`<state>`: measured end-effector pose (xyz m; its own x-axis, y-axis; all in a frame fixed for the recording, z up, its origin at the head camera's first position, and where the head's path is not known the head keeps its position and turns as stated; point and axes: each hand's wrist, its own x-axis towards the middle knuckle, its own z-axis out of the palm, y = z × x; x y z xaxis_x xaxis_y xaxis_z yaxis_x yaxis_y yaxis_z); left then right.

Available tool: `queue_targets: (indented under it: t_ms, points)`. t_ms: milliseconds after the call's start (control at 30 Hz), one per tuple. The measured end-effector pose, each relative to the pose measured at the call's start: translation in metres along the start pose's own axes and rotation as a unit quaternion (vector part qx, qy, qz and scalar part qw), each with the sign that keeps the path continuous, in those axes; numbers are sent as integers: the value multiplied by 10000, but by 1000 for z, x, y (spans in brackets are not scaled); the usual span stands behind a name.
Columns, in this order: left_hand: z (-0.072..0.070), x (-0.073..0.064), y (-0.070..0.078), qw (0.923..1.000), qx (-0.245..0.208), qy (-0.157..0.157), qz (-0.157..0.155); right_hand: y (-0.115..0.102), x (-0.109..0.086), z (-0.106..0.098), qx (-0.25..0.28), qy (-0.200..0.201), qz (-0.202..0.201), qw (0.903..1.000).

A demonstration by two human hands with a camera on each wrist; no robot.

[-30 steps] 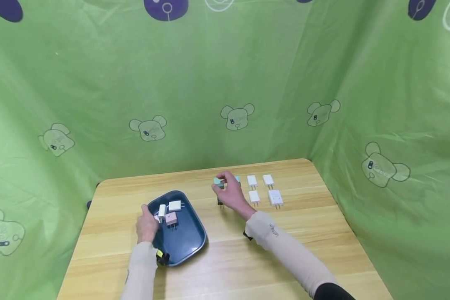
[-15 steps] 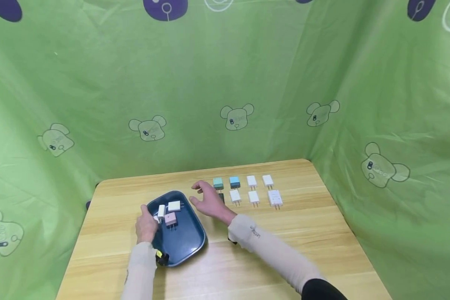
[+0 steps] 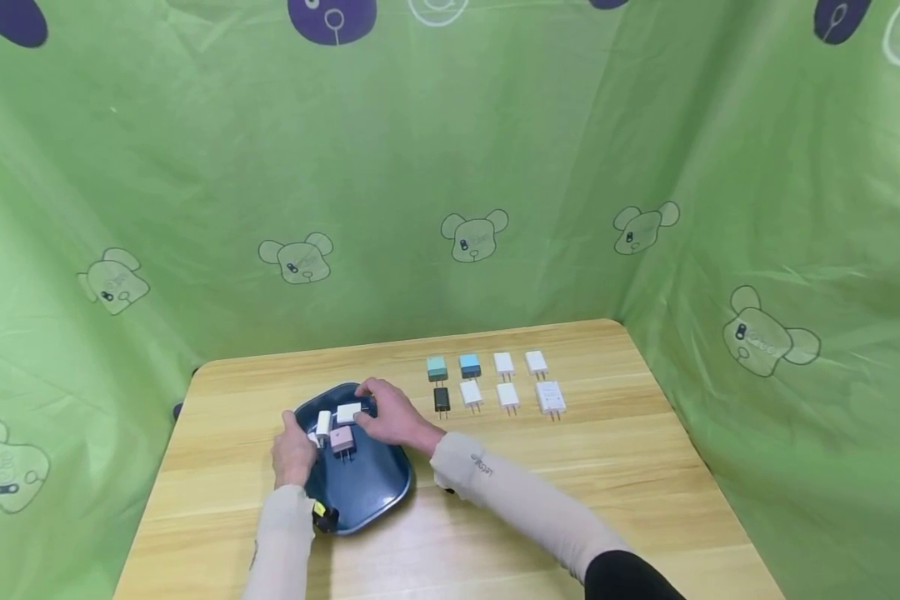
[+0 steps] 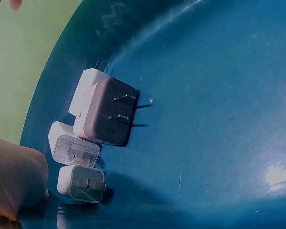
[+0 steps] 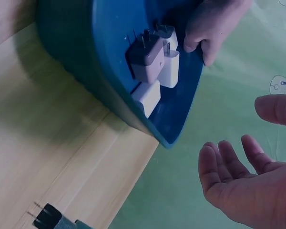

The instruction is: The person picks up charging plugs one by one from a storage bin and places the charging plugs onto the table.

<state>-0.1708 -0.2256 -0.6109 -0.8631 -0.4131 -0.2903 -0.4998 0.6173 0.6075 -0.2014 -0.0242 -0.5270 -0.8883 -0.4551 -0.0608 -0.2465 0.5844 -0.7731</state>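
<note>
The left hand [image 3: 292, 452] grasps the left rim of a dark blue tray [image 3: 363, 483]. The right hand [image 3: 393, 414] is over the tray's far right part, fingers loosely bent, the thumb well apart from them, and nothing held; contact with the white charger [image 3: 348, 413] beside its fingertips cannot be told. That charger lies just left of the right hand, its long axis running crosswise and its prongs pointing right. Nearer the person, the pink charger [image 3: 341, 438] has its prongs toward the person. Left of these, a slim white charger [image 3: 323, 422] lies lengthwise, away from the person, between the two hands. A small white charger [image 4: 81, 183] sits just beside the left hand, inside the tray's wall. Right of the tray, on the wooden table [image 3: 532, 500], eight more chargers stand in two rows: green [image 3: 437, 367], blue [image 3: 469, 364] and two white ones behind, black [image 3: 441, 399] and three white ones in front.
</note>
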Motion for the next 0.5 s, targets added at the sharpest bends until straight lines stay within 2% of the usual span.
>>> queue_targets:
  t_ms: [267,500]
  points:
    - [0,1,1,9999,-53,-70,-64,-7,8,10,-157,-299,-154,9993]
    - [0,0,0,10000,16,0,-11,-6,15,21,-605,-503,-245,9966]
